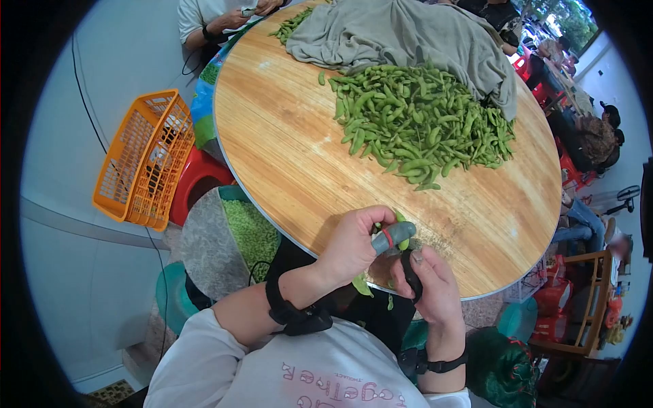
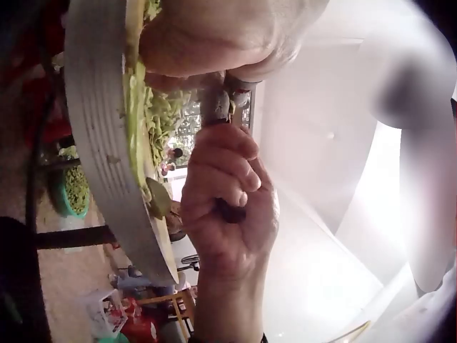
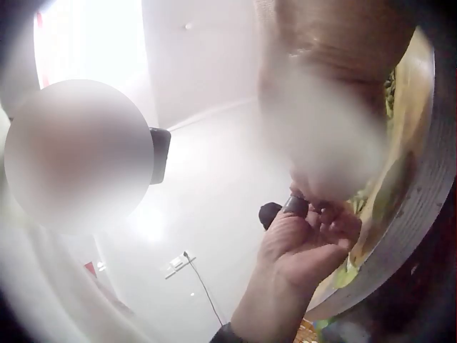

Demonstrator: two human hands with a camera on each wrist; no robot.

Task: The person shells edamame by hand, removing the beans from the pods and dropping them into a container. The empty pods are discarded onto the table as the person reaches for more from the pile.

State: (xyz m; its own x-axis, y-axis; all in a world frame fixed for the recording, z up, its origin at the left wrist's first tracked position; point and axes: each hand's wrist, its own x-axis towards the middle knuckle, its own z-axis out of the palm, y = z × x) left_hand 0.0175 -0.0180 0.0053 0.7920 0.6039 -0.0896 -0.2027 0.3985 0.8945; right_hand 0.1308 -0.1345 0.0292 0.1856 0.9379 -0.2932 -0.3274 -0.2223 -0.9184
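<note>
Over the table's near edge, my left hand (image 1: 347, 246) pinches a green soybean pod (image 1: 404, 243). Its thumb wears a dark grey cover (image 1: 393, 237) tied with a red band, which the right wrist view also shows. Close beside it, my right hand (image 1: 437, 287) grips a small black tool (image 1: 411, 275), its fingers curled round it; the kind of tool I cannot tell. In the left wrist view its dark end (image 2: 230, 212) shows in the right palm. A big heap of pods (image 1: 422, 122) lies beyond the hands.
A grey cloth (image 1: 401, 34) covers the heap's far part on the round wooden table (image 1: 272, 136). At left are a tub of shelled beans (image 1: 250, 228), an orange crate (image 1: 143, 160) and a red stool (image 1: 197, 180). Another person's hands (image 1: 231, 22) work across the table.
</note>
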